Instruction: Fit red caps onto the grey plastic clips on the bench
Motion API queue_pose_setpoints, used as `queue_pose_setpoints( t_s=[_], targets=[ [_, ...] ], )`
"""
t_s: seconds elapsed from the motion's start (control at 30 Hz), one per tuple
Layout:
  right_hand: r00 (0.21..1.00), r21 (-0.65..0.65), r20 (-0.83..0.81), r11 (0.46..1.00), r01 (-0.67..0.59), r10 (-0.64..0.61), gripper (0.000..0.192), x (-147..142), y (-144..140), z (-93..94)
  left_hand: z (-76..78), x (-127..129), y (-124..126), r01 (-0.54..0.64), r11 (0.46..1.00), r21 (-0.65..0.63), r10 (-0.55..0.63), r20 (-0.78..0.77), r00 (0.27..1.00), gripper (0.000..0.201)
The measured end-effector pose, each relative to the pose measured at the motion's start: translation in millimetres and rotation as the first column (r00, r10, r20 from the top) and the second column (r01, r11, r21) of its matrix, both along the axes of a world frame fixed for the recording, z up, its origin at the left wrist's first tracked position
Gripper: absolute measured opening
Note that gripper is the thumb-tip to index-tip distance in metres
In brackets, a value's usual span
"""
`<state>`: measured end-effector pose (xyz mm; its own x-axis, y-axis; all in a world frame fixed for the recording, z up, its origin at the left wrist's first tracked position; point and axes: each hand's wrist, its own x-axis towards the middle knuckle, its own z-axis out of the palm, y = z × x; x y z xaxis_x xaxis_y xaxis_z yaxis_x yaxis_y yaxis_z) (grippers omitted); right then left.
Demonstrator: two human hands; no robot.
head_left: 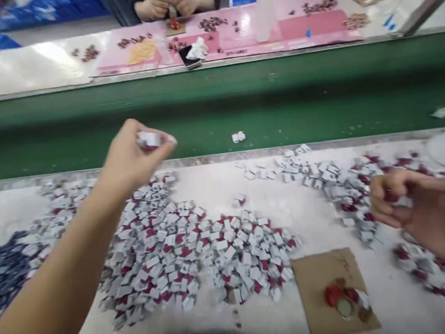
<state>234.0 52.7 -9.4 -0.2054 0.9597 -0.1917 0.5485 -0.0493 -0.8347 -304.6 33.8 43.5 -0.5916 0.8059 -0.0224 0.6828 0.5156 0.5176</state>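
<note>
My left hand [133, 151] is raised over the near edge of the green belt, its fingers closed round small white pieces [150, 139] with a little dark red on them. Below it spreads a large heap of similar white and dark red pieces [182, 243]. On the right, my right hand [428, 206] hovers by a second pile of these pieces [349, 192]. Its fingers are curled, and dark red shows between them; what they hold is blurred. A cardboard square [315, 294] nearby carries a red lump [334, 295], a round metallic disc [344, 308] and small bits.
The green belt [278, 94] runs across, with a small white piece [238, 136] on it. Dark blue pieces [3, 272] lie at far left. Beyond, a co-worker's hands [171, 5] work over a pink mat [241, 20] with a white bottle [265, 7].
</note>
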Motion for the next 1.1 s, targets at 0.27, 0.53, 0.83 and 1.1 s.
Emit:
queue_pose_setpoints(
  t_s=[0.27,0.53,0.83,1.1],
  targets=[
    [0.917,-0.041,-0.367,0.982,-0.183,0.156,0.024,-94,-53,58.6,11.1,211,-57,0.687,0.697,0.205,-0.674,0.512,0.532,0.021],
    [0.92,0.035,-0.372,0.992,-0.118,0.122,0.025,-34,-90,57.4,12.9,277,-73,0.792,0.599,0.123,-0.546,0.786,0.291,0.034],
    [0.831,-0.104,-0.546,0.993,0.057,-0.105,0.022,-5,-97,36.9,7.9,315,-73,0.792,0.59,0.155,-0.599,0.743,0.301,0.032],
    [0.482,-0.38,-0.796,0.922,0.075,-0.367,0.027,11,-102,22.2,-6.4,318,-74,0.63,0.746,0.217,-0.482,0.828,0.286,0.031]
  ],
)
